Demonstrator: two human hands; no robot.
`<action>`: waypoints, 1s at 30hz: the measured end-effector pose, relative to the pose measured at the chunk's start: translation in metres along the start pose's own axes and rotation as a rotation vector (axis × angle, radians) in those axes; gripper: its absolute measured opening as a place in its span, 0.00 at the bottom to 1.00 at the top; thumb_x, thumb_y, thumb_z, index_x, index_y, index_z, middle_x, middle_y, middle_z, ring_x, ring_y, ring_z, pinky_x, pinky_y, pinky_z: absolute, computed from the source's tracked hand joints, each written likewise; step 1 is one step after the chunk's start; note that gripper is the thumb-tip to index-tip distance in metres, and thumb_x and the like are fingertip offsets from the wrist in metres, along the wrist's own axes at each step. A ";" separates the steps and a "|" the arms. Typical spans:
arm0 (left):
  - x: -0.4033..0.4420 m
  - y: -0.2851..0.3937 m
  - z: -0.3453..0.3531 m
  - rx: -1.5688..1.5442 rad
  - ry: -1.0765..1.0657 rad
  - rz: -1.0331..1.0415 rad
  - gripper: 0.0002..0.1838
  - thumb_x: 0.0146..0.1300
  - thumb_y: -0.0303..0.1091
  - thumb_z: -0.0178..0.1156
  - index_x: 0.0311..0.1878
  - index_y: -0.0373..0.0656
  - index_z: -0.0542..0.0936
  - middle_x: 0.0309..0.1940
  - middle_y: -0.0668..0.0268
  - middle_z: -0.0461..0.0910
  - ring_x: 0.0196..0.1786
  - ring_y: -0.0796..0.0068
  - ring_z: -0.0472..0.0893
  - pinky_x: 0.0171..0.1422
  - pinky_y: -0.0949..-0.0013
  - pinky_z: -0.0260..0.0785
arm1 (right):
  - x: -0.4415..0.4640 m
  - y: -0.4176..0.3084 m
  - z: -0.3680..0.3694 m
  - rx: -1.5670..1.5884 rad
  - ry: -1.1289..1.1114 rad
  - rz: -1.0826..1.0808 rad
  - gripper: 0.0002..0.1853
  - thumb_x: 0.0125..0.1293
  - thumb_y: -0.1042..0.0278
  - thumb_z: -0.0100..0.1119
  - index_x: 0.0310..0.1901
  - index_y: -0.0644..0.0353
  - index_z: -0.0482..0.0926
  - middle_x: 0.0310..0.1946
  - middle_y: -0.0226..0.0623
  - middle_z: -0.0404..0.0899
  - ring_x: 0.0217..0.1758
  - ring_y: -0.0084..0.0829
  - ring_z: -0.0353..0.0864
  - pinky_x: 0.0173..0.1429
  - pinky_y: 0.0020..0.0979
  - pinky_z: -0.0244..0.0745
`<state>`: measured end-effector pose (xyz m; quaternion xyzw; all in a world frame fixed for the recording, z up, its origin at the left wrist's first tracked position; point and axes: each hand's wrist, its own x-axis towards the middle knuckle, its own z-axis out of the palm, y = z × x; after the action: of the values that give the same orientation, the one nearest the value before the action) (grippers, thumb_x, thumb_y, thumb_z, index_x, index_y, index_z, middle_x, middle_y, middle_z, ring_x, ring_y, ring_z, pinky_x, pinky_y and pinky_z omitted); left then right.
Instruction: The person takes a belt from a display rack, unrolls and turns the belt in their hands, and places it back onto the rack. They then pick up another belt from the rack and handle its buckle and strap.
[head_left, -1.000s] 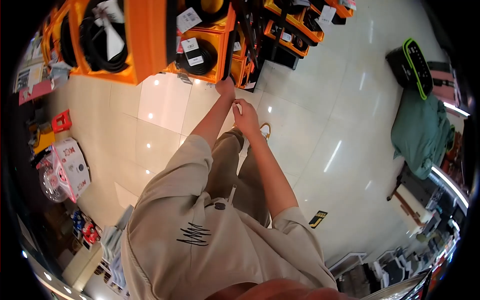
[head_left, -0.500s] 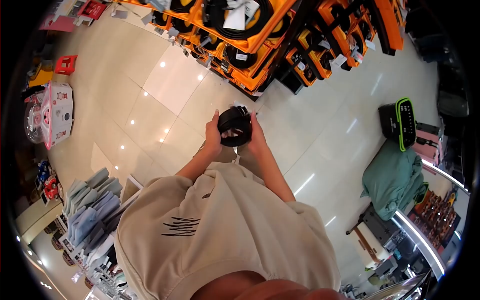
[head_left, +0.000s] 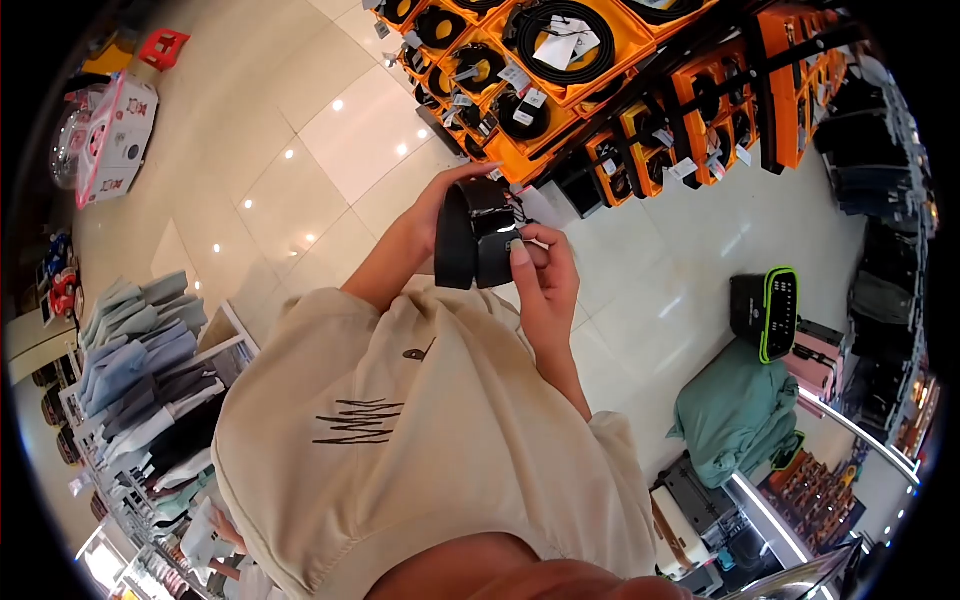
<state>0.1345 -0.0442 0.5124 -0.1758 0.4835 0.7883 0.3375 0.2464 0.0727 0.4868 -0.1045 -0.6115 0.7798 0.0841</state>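
Note:
A coiled black belt [head_left: 457, 240] is held up in front of my chest, its buckle and a small tag near the top of the coil. My left hand [head_left: 437, 208] wraps around the far left side of the coil, its fingers stretching behind the top. On the other side, my right hand [head_left: 548, 275] pinches the belt's right edge between thumb and fingers. Parts of the fingers on both hands are hidden by the belt.
Orange display trays [head_left: 610, 70] with coiled belts and tags stand ahead. Folded shirts [head_left: 140, 340] are stacked to the left. On the right are a black basket with a green rim [head_left: 778, 315], a green cloth bundle [head_left: 725, 410] and a pink suitcase [head_left: 815, 360].
The belt coil has turned so its outer side and buckle face me more. My right hand has shifted from gripping its side to pinching its edge. The orange display appears closer.

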 end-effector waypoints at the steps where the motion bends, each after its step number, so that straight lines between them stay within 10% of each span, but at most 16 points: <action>1: 0.000 0.004 0.004 -0.002 0.004 -0.028 0.18 0.62 0.43 0.62 0.42 0.36 0.81 0.38 0.56 0.85 0.40 0.63 0.84 0.49 0.62 0.78 | -0.003 -0.004 0.005 -0.011 0.011 -0.036 0.12 0.73 0.69 0.53 0.54 0.62 0.70 0.34 0.33 0.83 0.34 0.15 0.75 0.41 0.20 0.69; 30: 0.023 -0.012 -0.042 -0.271 -0.209 -0.264 0.13 0.61 0.43 0.62 0.36 0.41 0.81 0.30 0.63 0.84 0.33 0.67 0.83 0.43 0.64 0.79 | -0.010 -0.052 0.032 0.099 0.070 0.046 0.19 0.69 0.74 0.58 0.59 0.61 0.66 0.30 0.29 0.80 0.34 0.14 0.75 0.41 0.17 0.69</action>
<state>0.1245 -0.0693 0.4705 -0.1985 0.3082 0.8091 0.4593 0.2472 0.0525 0.5454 -0.1414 -0.5661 0.8068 0.0926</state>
